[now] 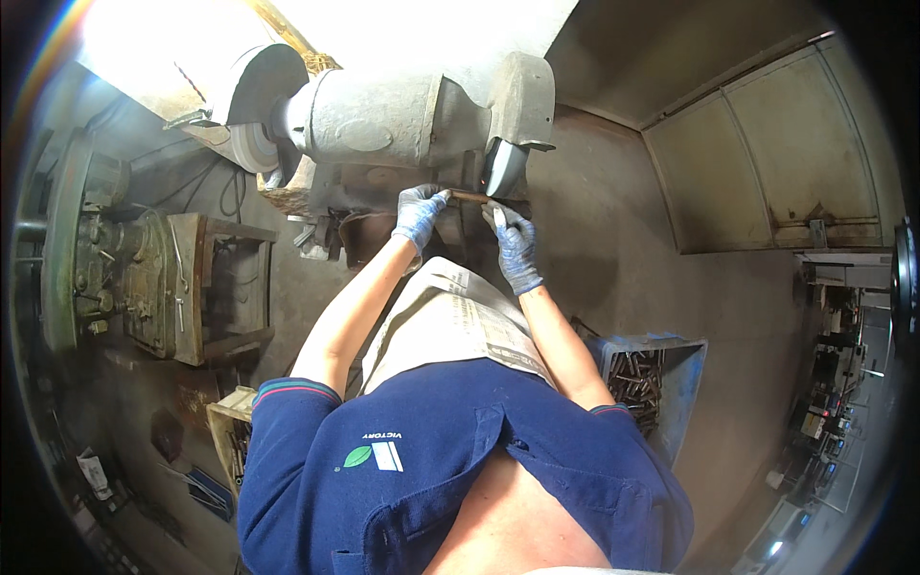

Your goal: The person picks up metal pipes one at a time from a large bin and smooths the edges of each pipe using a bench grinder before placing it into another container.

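A thin brownish metal rod (467,196) lies level between my two gloved hands, in front of the grinding wheel (506,167) of a grey bench grinder (374,120). My left hand (419,217) is closed on the rod's left end. Fingers of my right hand (515,245) pinch its right end, just below the wheel. A tiny orange glow shows at the wheel's left edge, close above the rod. Whether the rod touches the wheel I cannot tell. Both gloves are blue and grey, and a pale printed apron (460,311) covers my lap.
A second, whitish wheel (251,147) sits at the grinder's left end. Right of me stands a blue crate (685,393) with many metal rods (634,381). A yellowish box (222,422) is at my left. Farther left is a greenish machine (125,278); metal panels (767,153) stand far right.
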Available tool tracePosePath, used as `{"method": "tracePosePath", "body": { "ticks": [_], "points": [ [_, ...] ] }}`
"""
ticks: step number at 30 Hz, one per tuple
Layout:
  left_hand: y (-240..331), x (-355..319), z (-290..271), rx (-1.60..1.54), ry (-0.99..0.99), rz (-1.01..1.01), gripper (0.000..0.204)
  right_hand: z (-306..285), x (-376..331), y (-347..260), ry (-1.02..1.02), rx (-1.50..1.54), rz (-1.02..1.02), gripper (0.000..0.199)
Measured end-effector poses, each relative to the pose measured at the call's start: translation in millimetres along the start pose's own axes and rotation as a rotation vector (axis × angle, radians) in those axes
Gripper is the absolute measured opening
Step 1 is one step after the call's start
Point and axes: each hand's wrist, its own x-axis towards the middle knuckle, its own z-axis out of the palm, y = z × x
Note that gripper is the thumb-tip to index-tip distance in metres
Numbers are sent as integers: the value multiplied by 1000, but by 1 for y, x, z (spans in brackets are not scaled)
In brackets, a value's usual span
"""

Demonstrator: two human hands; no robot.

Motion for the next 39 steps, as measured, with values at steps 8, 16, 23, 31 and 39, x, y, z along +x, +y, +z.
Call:
{"method": "tracePosePath", "body": {
  "ticks": [8,16,23,31,39],
  "points": [
    [23,-59,-6,-166,-138,138,13,7,-49,-66,-94,-475,-563,25],
    [63,-99,-3,-91,-273,547,19,17,-99,-109,-43,-602,-811,38],
    [72,-114,13,176,-555,535,17,1,-161,-131,157,-856,-788,45],
    [5,-116,-9,265,-636,228,20,-113,-275,-156,636,-1183,-470,35],
    [30,-127,-33,818,-585,283,37,-164,-235,-93,521,-989,-377,20]
  ]
}}
